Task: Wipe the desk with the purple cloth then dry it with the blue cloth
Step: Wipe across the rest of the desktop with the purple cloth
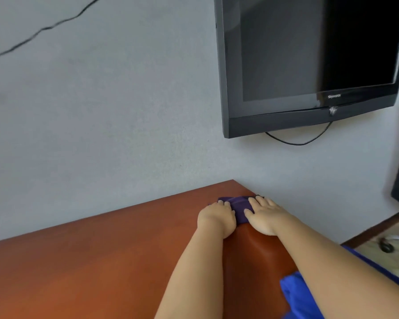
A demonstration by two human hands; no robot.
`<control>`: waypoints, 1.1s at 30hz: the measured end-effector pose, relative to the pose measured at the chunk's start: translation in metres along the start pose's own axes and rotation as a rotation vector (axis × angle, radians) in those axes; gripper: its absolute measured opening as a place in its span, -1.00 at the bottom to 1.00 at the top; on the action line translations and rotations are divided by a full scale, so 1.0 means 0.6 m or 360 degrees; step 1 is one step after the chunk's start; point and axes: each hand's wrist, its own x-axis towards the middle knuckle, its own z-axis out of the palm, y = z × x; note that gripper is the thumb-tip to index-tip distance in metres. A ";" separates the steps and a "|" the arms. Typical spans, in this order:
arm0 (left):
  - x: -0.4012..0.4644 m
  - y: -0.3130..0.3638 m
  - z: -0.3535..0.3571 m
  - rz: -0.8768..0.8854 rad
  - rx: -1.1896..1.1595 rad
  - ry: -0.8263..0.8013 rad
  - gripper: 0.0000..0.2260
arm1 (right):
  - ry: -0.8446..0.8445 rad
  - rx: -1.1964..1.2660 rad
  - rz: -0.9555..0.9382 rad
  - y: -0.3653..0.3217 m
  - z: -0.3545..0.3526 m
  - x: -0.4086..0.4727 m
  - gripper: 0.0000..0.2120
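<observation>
Blue cloth (295, 293) lies nearest us at about 5 o'clock, bunched on the desk's near right edge and partly hidden under our right forearm. Our left hand (217, 218) and right hand (266, 216) sit side by side at the desk's far right corner, both palm down on the purple cloth (238, 207). Our right hand's fingers are spread fairly flat, pressing the cloth; our left hand's fingers bend over the cloth's left edge, though we cannot tell if they truly grip it. That cloth is bunched between and beneath our hands, just beside the wall. Outward, the reddish-brown desk (90, 272) stretches toward 8 o'clock. On the grey wall (113, 134), a dark television (309, 65) hangs at 1 o'clock, with a cable (300, 142) looping below it.
</observation>
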 end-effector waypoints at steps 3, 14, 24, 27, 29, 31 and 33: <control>-0.048 0.006 -0.003 0.0026 0.0027 -0.0036 -0.61 | -0.0065 -0.0029 0.0032 -0.010 0.000 -0.049 -0.45; -0.223 0.001 -0.002 0.0010 0.0055 -0.0127 -0.55 | -0.0226 -0.0111 0.0089 -0.068 0.009 -0.217 -0.45; -0.228 -0.001 0.017 -0.0001 0.0247 -0.0173 -0.55 | -0.0251 -0.0231 0.0152 -0.086 0.015 -0.235 -0.45; -0.211 -0.002 0.010 -0.0003 0.0233 -0.0123 -0.56 | -0.0244 -0.0207 0.0160 -0.085 0.014 -0.211 -0.45; -0.190 -0.004 0.009 0.0007 0.0249 -0.0093 -0.57 | -0.0225 -0.0195 0.0154 -0.083 0.012 -0.190 -0.45; -0.168 -0.008 0.008 0.0012 0.0273 -0.0081 -0.57 | -0.0215 -0.0170 0.0149 -0.081 0.008 -0.166 -0.45; -0.144 -0.012 0.007 -0.0003 0.0259 -0.0053 -0.57 | -0.0203 -0.0144 0.0145 -0.079 0.005 -0.137 -0.45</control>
